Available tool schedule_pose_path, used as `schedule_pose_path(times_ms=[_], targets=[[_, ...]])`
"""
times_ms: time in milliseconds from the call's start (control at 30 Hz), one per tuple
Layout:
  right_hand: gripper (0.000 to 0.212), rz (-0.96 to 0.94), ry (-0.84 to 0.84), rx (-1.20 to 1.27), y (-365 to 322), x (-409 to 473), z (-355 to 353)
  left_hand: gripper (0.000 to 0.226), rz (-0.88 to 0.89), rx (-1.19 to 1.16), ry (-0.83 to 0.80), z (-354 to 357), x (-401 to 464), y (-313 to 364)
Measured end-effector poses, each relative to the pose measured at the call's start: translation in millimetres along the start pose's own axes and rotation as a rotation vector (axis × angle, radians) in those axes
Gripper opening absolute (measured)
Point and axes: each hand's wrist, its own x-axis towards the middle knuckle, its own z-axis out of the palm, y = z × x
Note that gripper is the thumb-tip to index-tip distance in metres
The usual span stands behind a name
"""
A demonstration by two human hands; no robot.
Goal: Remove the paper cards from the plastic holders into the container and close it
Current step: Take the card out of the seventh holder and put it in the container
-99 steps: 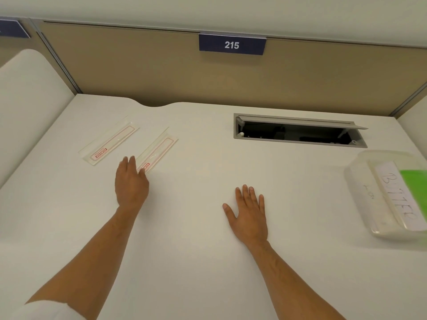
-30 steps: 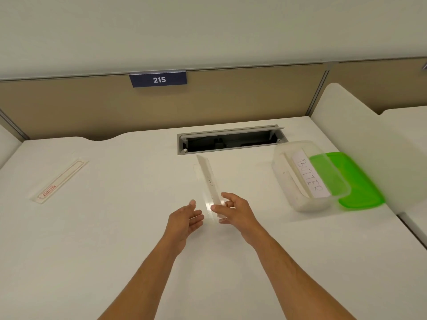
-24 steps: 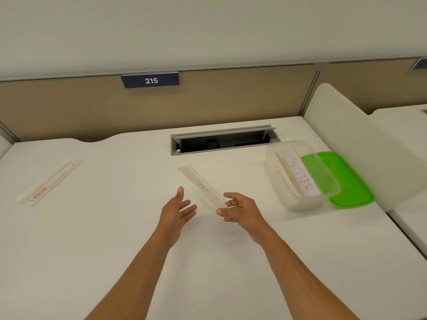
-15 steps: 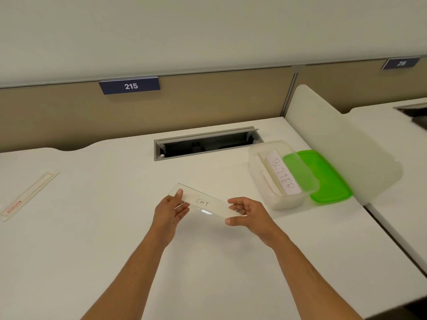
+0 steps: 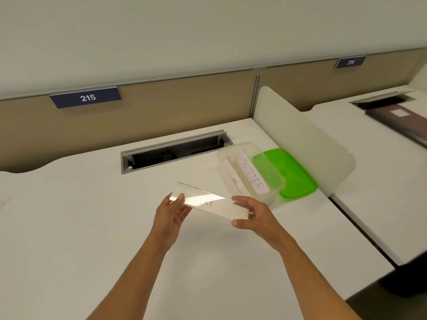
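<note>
I hold a long clear plastic holder (image 5: 208,203) above the middle of the white desk, glare across its face and a paper card with handwriting inside. My left hand (image 5: 171,215) pinches its left end, thumb on top. My right hand (image 5: 256,218) grips its right end between thumb and fingers. Just beyond the right hand stands the open clear container (image 5: 248,173), with a card marked "BUTTER" (image 5: 251,175) and another card lying in it. Its green lid (image 5: 293,174) lies beside and partly under it on the right.
An open cable tray slot (image 5: 175,151) is cut into the desk behind the holder. A white divider panel (image 5: 307,137) stands right of the container, with a neighbouring desk beyond. A tan partition with sign 215 (image 5: 85,97) closes the back. A holder corner (image 5: 2,203) shows at the far left edge.
I lifted one holder from the left of the desk, passed it to the right hand and turned it level. The left hand now pinches its left end; the view panned right.
</note>
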Motion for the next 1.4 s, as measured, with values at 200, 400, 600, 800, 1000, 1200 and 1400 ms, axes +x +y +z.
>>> schedule_pose_path(times_ms=[200,400,600,800,1000,1200,1400], targets=[[0.054,-0.032,0.048,0.043,-5,-5,-30,0.023,0.032,-0.023,-0.077,33,12,-7],[0.045,-0.047,0.148,0.052,2,-2,-59,0.036,0.011,0.006,-0.148,65,27,-13],[0.041,-0.055,0.222,0.066,8,3,-79,0.039,0.003,0.080,-0.129,93,46,-23],[0.039,-0.059,0.392,0.074,2,19,-94,0.076,0.010,0.316,0.028,106,65,-41],[0.047,-0.029,0.636,-0.230,-16,43,-89,0.059,-0.020,0.636,0.075,110,81,-60],[0.039,-0.034,0.658,-0.528,-23,71,-66,0.053,0.000,0.705,0.133,118,86,-66],[0.041,0.017,0.609,-0.740,-11,89,-52,0.050,-0.001,0.696,0.151,122,85,-66]])
